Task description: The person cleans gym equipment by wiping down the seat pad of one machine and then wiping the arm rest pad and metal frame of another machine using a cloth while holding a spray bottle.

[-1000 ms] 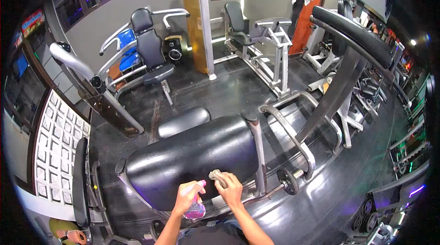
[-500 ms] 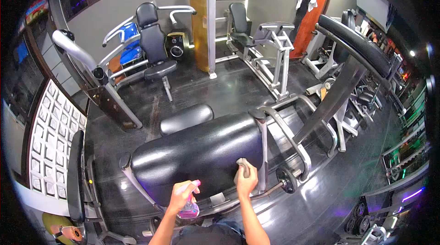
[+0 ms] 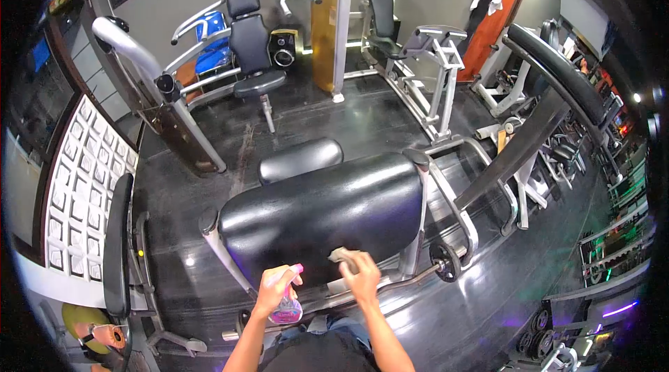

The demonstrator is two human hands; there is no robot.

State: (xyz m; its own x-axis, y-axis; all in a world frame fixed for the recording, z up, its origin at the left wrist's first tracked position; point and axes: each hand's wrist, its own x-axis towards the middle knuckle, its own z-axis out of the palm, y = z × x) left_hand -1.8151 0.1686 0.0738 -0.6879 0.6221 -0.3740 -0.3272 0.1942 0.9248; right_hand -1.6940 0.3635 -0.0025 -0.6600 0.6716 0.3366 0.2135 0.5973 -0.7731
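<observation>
A clear spray bottle [image 3: 287, 311] with a pink nozzle and pinkish liquid is gripped by my left hand [image 3: 277, 290], fingers wrapped round its neck. My right hand [image 3: 361, 276] pinches a crumpled greyish cloth [image 3: 339, 255] against or just over the lower part of a wide black padded bench [image 3: 324, 212]. The pad has a glossy surface with bright reflections. A smaller black pad [image 3: 301, 161] lies behind it. Most of the cloth is covered by my fingers.
A barbell [image 3: 390, 283] with a small plate [image 3: 444, 261] runs low in front of the bench. Silver tube frames [image 3: 453, 198] stand at its right. A seated press machine [image 3: 251, 44] and a leg machine [image 3: 432, 58] are behind. An upright black pad [image 3: 120, 253] stands on the left.
My right hand has moved left across the bench pad with the cloth, closer to my left hand. The left hand still holds the bottle. The camera view has shifted slightly.
</observation>
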